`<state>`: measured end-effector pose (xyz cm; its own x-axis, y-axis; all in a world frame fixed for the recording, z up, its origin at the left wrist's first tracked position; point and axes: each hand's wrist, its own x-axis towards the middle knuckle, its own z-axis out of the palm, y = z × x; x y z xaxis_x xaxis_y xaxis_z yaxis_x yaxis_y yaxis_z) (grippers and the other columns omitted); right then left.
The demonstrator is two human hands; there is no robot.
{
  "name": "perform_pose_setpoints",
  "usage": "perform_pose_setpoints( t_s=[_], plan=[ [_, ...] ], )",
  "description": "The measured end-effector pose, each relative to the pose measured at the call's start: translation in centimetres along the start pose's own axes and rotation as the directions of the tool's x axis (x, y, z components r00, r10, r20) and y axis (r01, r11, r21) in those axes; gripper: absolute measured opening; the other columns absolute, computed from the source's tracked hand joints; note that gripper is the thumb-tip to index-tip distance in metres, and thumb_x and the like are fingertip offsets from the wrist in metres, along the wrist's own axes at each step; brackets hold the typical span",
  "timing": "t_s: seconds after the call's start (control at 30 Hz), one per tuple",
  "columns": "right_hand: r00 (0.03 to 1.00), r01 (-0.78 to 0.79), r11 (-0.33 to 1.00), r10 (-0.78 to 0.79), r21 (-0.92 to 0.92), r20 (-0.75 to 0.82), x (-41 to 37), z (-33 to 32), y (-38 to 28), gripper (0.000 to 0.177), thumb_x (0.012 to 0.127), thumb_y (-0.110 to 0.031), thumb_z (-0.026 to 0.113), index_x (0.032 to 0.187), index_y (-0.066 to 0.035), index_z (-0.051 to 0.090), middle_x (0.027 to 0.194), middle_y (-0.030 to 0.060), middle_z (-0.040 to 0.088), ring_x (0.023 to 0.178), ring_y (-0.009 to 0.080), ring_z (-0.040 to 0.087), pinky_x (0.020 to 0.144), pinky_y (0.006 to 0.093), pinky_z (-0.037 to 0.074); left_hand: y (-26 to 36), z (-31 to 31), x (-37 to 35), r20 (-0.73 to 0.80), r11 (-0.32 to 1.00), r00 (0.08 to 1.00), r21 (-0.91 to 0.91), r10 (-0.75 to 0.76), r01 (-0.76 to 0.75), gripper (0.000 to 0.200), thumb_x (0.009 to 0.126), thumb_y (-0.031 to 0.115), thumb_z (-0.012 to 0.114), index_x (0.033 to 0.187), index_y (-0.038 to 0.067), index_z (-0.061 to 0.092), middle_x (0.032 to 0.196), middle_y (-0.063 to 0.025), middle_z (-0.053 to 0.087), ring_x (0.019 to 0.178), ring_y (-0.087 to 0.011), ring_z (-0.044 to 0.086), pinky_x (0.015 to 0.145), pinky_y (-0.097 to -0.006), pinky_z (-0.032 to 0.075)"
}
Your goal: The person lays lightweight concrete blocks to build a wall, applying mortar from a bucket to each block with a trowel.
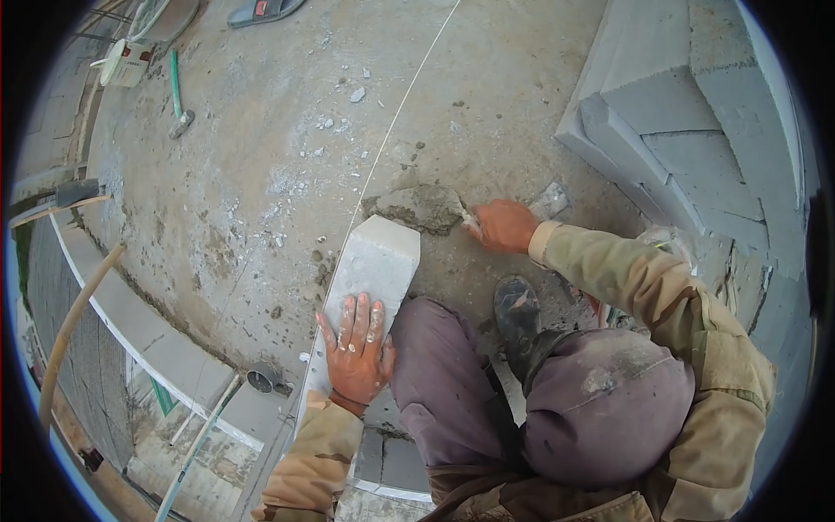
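Observation:
My left hand (355, 348) lies flat on a pale grey-white building block (376, 261), fingers stretched out and flecked with white. The block's long edge runs beside a taut white string (402, 100). In my right hand (504, 226) is a trowel (464, 211), its handle hidden by my closed fingers. Grey wet mortar (416, 205) covers the trowel's blade, just past the block's far end. A small grey-white fragment (550, 200) lies beyond my right wrist.
Stacked blocks (670, 148) rise at the right. A hammer with a green handle (177, 96), a white bucket (126, 64) and a sandal (263, 10) lie at the far left. A low block wall (174, 357) curves along the left, near a pipe end (263, 377).

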<state>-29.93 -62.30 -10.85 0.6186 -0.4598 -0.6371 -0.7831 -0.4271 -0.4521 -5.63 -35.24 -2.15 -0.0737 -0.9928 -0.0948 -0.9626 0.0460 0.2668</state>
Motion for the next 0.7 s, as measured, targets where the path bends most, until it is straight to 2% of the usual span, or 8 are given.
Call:
perform_pose_setpoints(
  t_s=[0.2, 0.27, 0.43, 0.5, 0.53, 0.6, 0.63, 0.7],
  plan=[
    [0.995, -0.004, 1.000, 0.003, -0.008, -0.104, -3.1, -0.2, -2.5, 0.039, 0.103, -0.035, 0.054, 0.106, 0.002, 0.065, 0.092, 0.0291, 0.071, 0.092, 0.0481, 0.070, 0.087, 0.0561, 0.053, 0.1, 0.0, 0.2, 0.003, 1.000, 1.000, 0.008, -0.001, 0.001, 0.070, 0.084, 0.018, 0.068, 0.150, 0.000, 0.051, 0.161, -0.0218, 0.042, 0.154, -0.0400, 0.034, 0.122, -0.0737, 0.013],
    [0.998, -0.004, 1.000, 0.004, -0.004, -0.061, -3.5, 1.5, -1.9, 0.039, 0.103, -0.035, 0.055, 0.107, 0.002, 0.065, 0.092, 0.0295, 0.071, 0.092, 0.0484, 0.070, 0.087, 0.0558, 0.053, 0.2, -0.1, -0.3, 0.014, 1.000, 1.000, 0.003, -0.011, 0.011, 0.070, 0.084, 0.019, 0.068, 0.150, 0.000, 0.051, 0.161, -0.0220, 0.042, 0.154, -0.0403, 0.034, 0.122, -0.0738, 0.013],
    [1.000, -0.004, 0.999, 0.004, -0.032, -0.002, -3.1, -1.4, 0.4, 0.041, 0.101, -0.038, 0.057, 0.113, 0.000, 0.067, 0.092, 0.0287, 0.071, 0.091, 0.0481, 0.070, 0.086, 0.0559, 0.053, 0.1, 0.0, 0.0, 0.008, 1.000, 1.000, 0.022, -0.005, 0.004, 0.071, 0.084, 0.019, 0.068, 0.150, 0.000, 0.051, 0.161, -0.0223, 0.042, 0.153, -0.0405, 0.034, 0.122, -0.0736, 0.012],
    [0.999, -0.021, 0.992, 0.018, 0.126, 0.026, -3.1, -4.1, 2.1, 0.044, 0.100, -0.040, 0.059, 0.118, -0.001, 0.067, 0.093, 0.0263, 0.072, 0.090, 0.0463, 0.070, 0.085, 0.0557, 0.053, -0.1, 0.0, -0.1, 0.012, 1.000, 1.000, 0.020, 0.005, -0.006, 0.071, 0.083, 0.019, 0.067, 0.150, 0.000, 0.051, 0.161, -0.0221, 0.042, 0.153, -0.0404, 0.034, 0.122, -0.0737, 0.012],
    [0.999, -0.021, 0.993, 0.017, 0.118, 0.037, -2.8, -4.8, 3.6, 0.044, 0.100, -0.040, 0.059, 0.118, -0.001, 0.067, 0.093, 0.0263, 0.072, 0.090, 0.0463, 0.070, 0.085, 0.0557, 0.053, 0.1, 0.1, -0.1, -0.003, 1.000, 1.000, 0.018, 0.005, -0.005, 0.071, 0.083, 0.019, 0.067, 0.150, 0.000, 0.051, 0.161, -0.0219, 0.043, 0.153, -0.0404, 0.034, 0.122, -0.0738, 0.012],
    [0.982, 0.085, 0.990, -0.102, -0.112, -0.157, -3.1, -6.0, 6.3, 0.042, 0.097, -0.040, 0.063, 0.120, -0.005, 0.068, 0.092, 0.0232, 0.073, 0.088, 0.0438, 0.071, 0.082, 0.0537, 0.054, 0.0, 0.1, -0.3, 0.004, 1.000, 1.000, 0.010, -0.005, 0.005, 0.071, 0.083, 0.019, 0.068, 0.150, 0.000, 0.052, 0.161, -0.0218, 0.042, 0.153, -0.0403, 0.034, 0.122, -0.0740, 0.013],
    [0.982, 0.086, 0.989, -0.104, -0.122, -0.156, -3.7, -6.8, 6.9, 0.042, 0.097, -0.040, 0.063, 0.120, -0.005, 0.068, 0.092, 0.0232, 0.073, 0.088, 0.0438, 0.071, 0.082, 0.0537, 0.054, 0.0, 0.2, -0.2, 0.007, 1.000, 1.000, 0.016, 0.000, 0.000, 0.072, 0.082, 0.019, 0.068, 0.150, 0.000, 0.052, 0.161, -0.0217, 0.042, 0.153, -0.0402, 0.035, 0.122, -0.0741, 0.013],
    [0.973, 0.227, 0.893, -0.227, -0.389, 0.047, -4.0, -8.0, 7.4, 0.039, 0.095, -0.038, 0.064, 0.119, -0.008, 0.068, 0.089, 0.0215, 0.072, 0.087, 0.0418, 0.072, 0.080, 0.0520, 0.055, 0.0, 0.1, 0.0, 0.003, 1.000, 1.000, 0.010, -0.005, 0.005, 0.073, 0.081, 0.018, 0.068, 0.150, 0.001, 0.052, 0.161, -0.0215, 0.042, 0.153, -0.0398, 0.035, 0.122, -0.0742, 0.013]
  ],
)
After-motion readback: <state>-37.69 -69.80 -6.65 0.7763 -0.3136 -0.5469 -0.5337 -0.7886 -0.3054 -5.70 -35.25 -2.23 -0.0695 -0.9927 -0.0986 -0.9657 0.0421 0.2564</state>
